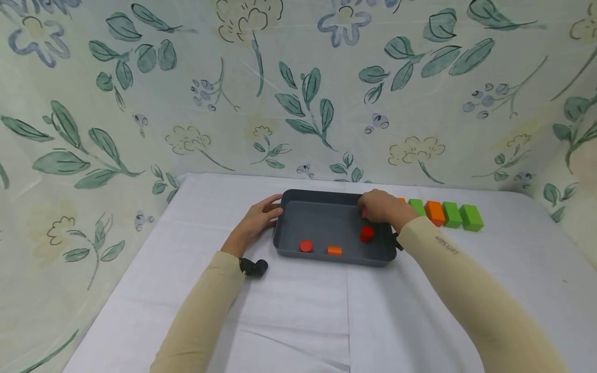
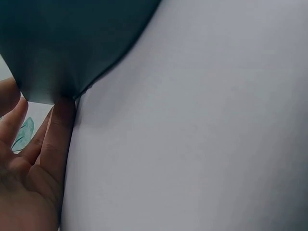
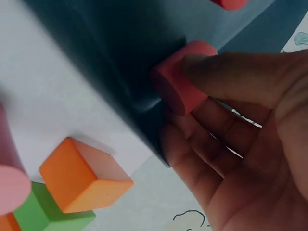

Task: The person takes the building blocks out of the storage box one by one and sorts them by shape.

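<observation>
In the head view a grey rectangular tray (image 1: 322, 223) lies on the white cloth. My left hand (image 1: 256, 220) touches its left end, fingers mostly straight against the outer wall (image 2: 48, 82). At the far right corner my right hand (image 1: 380, 205) pinches a red cylinder (image 3: 180, 82) between thumb and fingers, inside the tray. Nearer along the right side stands another red cylinder (image 1: 367, 234). By the tray's near wall are a red round piece (image 1: 306, 246) and an orange cylinder (image 1: 334, 250) on its side.
Right of the tray runs a row of green blocks (image 1: 471, 217) and orange blocks (image 1: 435, 213). The right wrist view also shows a pink cylinder (image 3: 9, 187) outside the tray, beside an orange block (image 3: 79, 178). A floral cloth (image 1: 298, 93) hangs behind the table.
</observation>
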`<state>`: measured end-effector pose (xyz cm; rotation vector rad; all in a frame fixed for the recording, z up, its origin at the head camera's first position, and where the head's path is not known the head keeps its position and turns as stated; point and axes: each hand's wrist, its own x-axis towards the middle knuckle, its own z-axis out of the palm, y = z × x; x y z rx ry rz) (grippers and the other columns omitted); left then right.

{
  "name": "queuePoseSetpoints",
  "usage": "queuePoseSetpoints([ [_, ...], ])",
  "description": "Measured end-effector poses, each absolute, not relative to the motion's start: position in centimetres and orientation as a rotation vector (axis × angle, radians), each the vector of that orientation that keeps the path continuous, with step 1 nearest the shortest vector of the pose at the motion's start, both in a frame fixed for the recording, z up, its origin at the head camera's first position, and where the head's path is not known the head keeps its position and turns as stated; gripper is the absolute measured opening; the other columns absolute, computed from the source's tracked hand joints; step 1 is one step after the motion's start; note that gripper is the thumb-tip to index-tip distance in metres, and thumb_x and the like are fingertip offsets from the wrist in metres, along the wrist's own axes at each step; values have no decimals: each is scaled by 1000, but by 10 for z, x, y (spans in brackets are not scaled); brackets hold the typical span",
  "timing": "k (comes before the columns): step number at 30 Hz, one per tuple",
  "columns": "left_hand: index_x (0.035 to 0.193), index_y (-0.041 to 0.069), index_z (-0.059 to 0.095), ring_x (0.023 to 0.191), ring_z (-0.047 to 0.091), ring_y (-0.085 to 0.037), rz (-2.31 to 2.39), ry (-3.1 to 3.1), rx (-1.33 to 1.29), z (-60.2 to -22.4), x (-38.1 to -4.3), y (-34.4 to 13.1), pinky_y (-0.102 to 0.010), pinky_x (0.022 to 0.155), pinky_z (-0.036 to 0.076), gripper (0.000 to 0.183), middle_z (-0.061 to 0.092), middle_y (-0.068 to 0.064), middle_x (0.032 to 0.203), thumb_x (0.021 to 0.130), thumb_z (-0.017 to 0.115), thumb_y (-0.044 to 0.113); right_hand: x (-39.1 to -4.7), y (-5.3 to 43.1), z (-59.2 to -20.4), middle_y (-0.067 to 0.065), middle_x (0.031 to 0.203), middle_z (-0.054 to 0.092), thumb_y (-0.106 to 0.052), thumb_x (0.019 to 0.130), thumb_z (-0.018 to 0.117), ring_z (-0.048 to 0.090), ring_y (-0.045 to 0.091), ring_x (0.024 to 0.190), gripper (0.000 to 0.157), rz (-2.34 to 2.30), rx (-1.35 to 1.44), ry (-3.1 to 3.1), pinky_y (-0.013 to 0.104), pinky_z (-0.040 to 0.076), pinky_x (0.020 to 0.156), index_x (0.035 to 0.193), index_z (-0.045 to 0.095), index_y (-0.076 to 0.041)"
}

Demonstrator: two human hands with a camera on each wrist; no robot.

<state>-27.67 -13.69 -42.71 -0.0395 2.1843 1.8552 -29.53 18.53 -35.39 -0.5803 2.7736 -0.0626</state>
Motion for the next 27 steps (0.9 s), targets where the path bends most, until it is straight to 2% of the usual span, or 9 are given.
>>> queuePoseSetpoints([
  [6, 152, 25, 41, 142, 45, -31, 1841, 2182, -28, -426, -275, -138, -47, 117, 42, 56, 41, -14, 156, 100, 59, 16, -297, 189, -352, 12, 96, 69, -9, 92, 63, 59, 25, 85, 20, -136, -592, 2744, 40, 57, 84, 109, 70, 0],
  [11, 152, 25, 41, 142, 46, -31, 1839, 2185, -37, -426, -274, -139, -47, 116, 43, 56, 42, -14, 156, 99, 59, 16, -297, 188, -349, 9, 90, 63, -9, 92, 64, 57, 24, 86, 13, -282, -608, 2753, 33, 51, 76, 104, 64, -3],
  [16, 151, 24, 42, 142, 46, -31, 1839, 2190, -41, -425, -275, -138, -47, 116, 43, 56, 43, -14, 155, 99, 59, 16, -296, 188, -349, 10, 95, 63, -9, 92, 64, 56, 26, 90, 20, -370, -609, 2772, 34, 50, 79, 111, 64, -3],
  [22, 151, 26, 42, 142, 46, -30, 1830, 2182, -61, -428, -275, -139, -47, 117, 43, 55, 43, -13, 156, 99, 60, 17, -294, 189, -347, 13, 108, 66, -10, 93, 65, 58, 27, 97, 31, -442, -575, 2795, 39, 57, 87, 123, 65, -4],
  [27, 150, 27, 43, 142, 46, -30, 1837, 2184, -63, -428, -275, -138, -47, 116, 43, 55, 43, -13, 155, 99, 60, 17, -291, 195, -345, 13, 108, 66, -10, 92, 67, 58, 27, 96, 30, -484, -585, 2806, 40, 58, 87, 122, 65, -4],
])
